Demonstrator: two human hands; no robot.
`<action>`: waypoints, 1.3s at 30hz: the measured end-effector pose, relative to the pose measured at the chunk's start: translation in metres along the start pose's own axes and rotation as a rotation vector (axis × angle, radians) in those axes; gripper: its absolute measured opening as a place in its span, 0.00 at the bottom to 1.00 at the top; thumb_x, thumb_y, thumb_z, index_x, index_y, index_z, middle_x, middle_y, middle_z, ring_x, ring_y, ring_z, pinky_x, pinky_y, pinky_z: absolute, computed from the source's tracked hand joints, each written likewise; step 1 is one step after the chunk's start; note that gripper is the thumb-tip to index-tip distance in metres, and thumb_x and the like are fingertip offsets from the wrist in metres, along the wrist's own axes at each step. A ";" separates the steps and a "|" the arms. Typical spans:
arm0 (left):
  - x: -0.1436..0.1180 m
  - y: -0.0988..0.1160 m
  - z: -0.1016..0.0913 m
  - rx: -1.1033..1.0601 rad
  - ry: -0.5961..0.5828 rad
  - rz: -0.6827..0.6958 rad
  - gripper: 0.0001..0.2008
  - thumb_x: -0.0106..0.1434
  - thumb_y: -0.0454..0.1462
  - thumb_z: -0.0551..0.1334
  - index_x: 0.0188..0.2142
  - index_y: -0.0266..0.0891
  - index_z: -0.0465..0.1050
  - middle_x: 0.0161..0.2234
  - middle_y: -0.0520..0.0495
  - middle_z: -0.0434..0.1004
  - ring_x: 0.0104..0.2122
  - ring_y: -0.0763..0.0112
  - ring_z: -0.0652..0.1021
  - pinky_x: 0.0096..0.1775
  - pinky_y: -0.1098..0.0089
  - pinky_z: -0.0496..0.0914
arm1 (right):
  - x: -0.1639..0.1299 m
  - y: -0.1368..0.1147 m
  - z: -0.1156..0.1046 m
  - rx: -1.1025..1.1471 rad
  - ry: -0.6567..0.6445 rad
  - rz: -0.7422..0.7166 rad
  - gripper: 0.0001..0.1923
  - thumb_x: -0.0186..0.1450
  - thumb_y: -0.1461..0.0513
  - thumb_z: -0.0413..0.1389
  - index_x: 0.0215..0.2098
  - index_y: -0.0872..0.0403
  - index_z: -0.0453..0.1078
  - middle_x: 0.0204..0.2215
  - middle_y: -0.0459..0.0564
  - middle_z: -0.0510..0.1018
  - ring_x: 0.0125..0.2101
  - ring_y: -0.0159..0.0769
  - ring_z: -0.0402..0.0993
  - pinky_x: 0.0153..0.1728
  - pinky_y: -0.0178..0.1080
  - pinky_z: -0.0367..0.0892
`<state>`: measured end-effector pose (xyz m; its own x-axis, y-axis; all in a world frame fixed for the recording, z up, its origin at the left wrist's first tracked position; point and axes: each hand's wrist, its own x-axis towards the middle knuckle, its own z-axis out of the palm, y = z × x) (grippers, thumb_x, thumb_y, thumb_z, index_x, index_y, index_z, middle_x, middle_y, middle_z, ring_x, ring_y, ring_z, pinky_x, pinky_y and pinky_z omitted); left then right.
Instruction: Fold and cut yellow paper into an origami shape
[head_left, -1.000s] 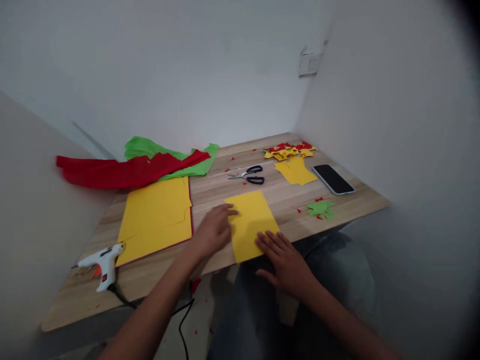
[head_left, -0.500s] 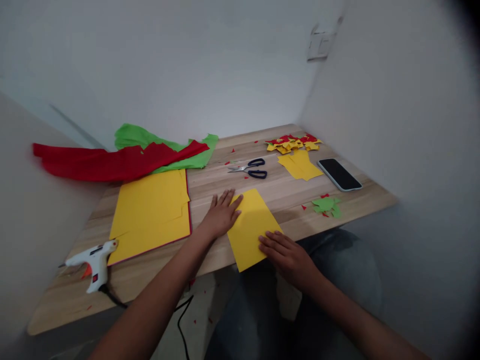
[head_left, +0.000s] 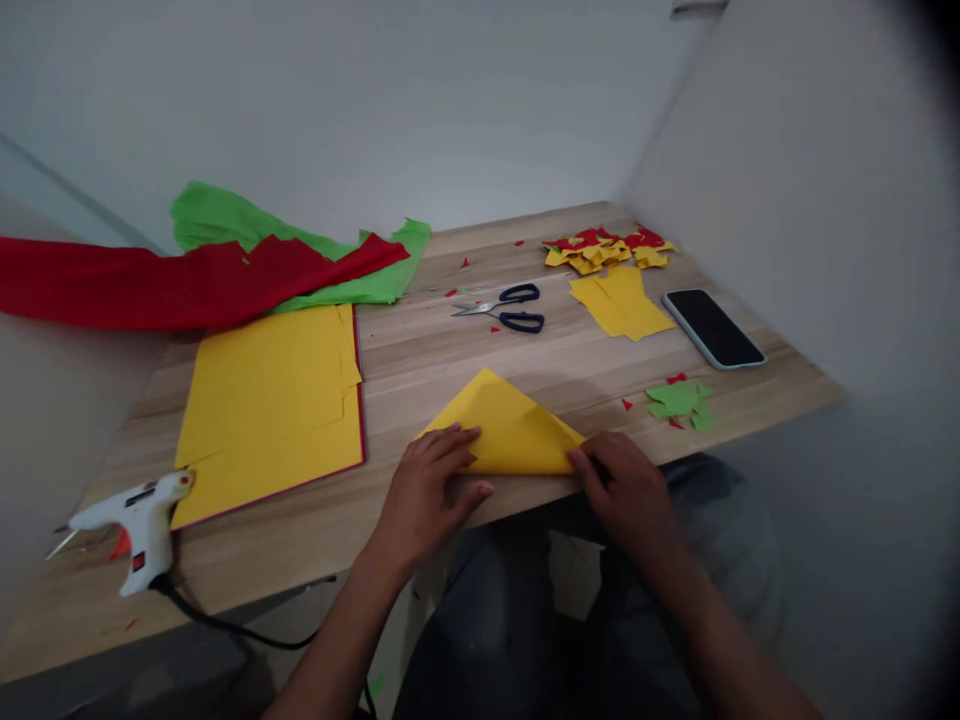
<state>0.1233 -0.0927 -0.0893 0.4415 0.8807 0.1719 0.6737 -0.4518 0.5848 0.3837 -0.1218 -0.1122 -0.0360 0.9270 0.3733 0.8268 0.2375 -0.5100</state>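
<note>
**Folded yellow sheet (head_left: 517,435) steadied by two hands on the near side of the scissors (head_left: 492,306)**

The yellow sheet has been folded over into a rough triangle, its point directed toward the scissors and its straight edge turned to the near side of the table (head_left: 409,375). Its right corner is pinched between the thumb and fingers of the right hand (head_left: 626,485). By the left hand (head_left: 431,490), the left part is pressed flat; its fingers are laid loosely over the paper, unclenched, with the thumb held apart below the straight edge.

To the left of the scissors, a stack of large yellow sheets (head_left: 262,390) is spread. Farther left and nearer, a white glue gun (head_left: 150,525) is laid on its side, with a black cable (head_left: 240,630) attached. Red material (head_left: 172,285) is draped over green material (head_left: 225,215), left of the scissors and mostly beyond them. To their right, a cut yellow piece (head_left: 626,305) and a phone (head_left: 716,328) are placed; red and yellow cuttings (head_left: 600,250) are heaped beyond to the right, and green scraps (head_left: 679,400) are scattered nearer, also to the right.
</note>
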 end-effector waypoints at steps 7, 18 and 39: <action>0.010 0.006 0.010 0.092 0.095 -0.122 0.11 0.68 0.38 0.59 0.29 0.41 0.74 0.45 0.46 0.79 0.45 0.58 0.74 0.46 0.54 0.67 | 0.033 -0.011 0.012 -0.215 -0.055 0.122 0.11 0.69 0.57 0.52 0.32 0.52 0.71 0.29 0.50 0.77 0.33 0.40 0.74 0.31 0.38 0.61; 0.019 0.011 0.013 0.285 0.087 -0.152 0.08 0.70 0.38 0.56 0.34 0.40 0.70 0.36 0.45 0.74 0.37 0.58 0.69 0.39 0.57 0.64 | 0.046 -0.015 0.014 -0.309 -0.104 0.273 0.10 0.67 0.57 0.54 0.30 0.52 0.71 0.25 0.49 0.77 0.28 0.39 0.73 0.27 0.37 0.53; 0.032 0.066 0.065 0.355 -0.104 0.040 0.33 0.69 0.48 0.54 0.68 0.37 0.52 0.68 0.41 0.58 0.67 0.53 0.59 0.65 0.49 0.55 | 0.045 -0.013 0.016 -0.306 -0.069 0.241 0.10 0.67 0.57 0.54 0.29 0.51 0.69 0.24 0.46 0.76 0.26 0.35 0.71 0.26 0.37 0.52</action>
<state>0.2198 -0.1034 -0.0966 0.5168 0.8506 0.0966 0.8105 -0.5225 0.2649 0.3619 -0.0788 -0.1014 0.1509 0.9653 0.2130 0.9449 -0.0775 -0.3180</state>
